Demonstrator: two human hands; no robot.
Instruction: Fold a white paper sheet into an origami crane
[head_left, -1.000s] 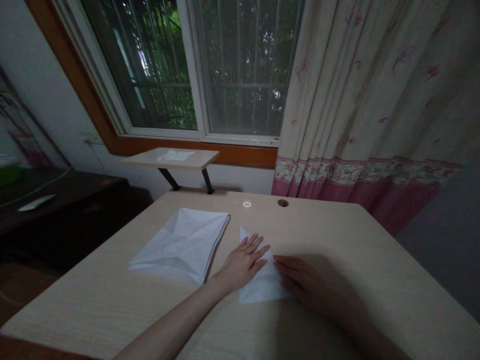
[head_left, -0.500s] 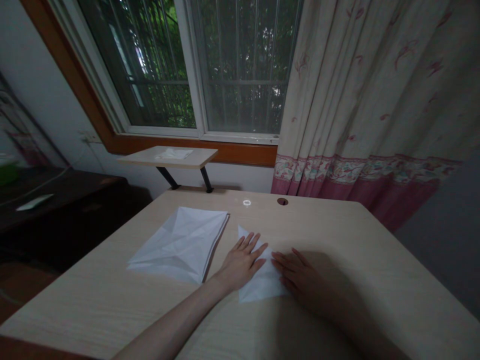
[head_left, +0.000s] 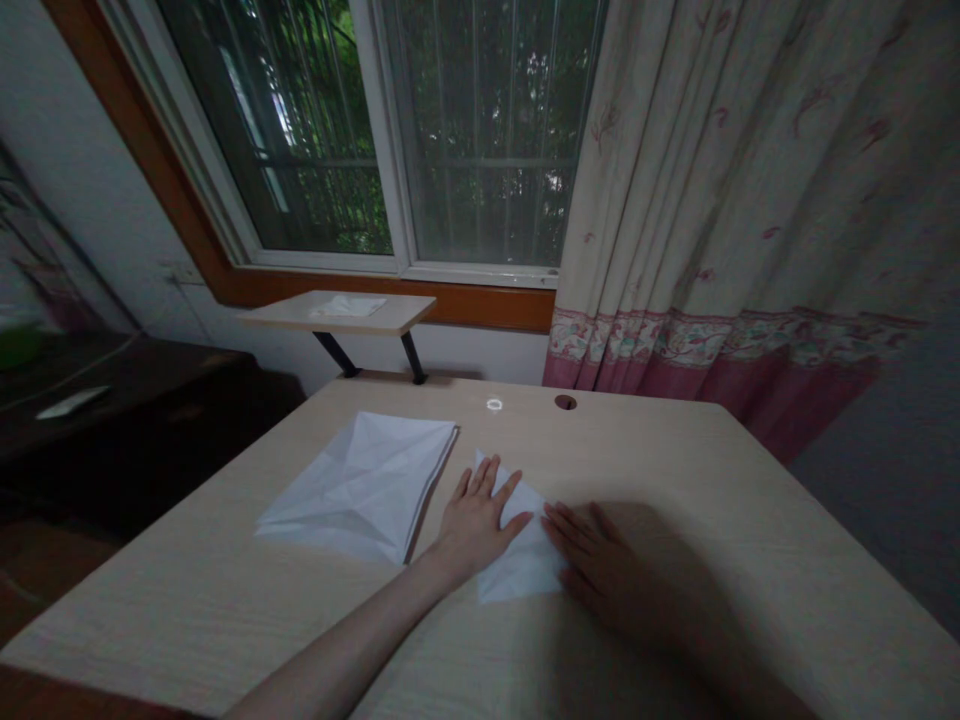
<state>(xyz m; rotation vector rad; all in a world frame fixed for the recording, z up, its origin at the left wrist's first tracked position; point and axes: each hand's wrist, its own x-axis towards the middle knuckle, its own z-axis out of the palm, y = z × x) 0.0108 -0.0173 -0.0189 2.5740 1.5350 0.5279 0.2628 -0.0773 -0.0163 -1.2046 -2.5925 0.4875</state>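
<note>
On the table (head_left: 750, 520), white paper (head_left: 523, 562) is being pressed by the left hand (head_left: 476, 520), fingers spread wide. The paper's right side is being touched by the right hand (head_left: 600, 565), fingers held out straight.

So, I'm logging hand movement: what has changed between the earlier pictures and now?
The left hand has shifted slightly leftward on the folded white paper, its thumb and forefinger now wider apart. The right hand has spread its fingers a little near the paper's right edge. Nothing was visibly taken up or let go. The paper and white stack stayed put.
</note>
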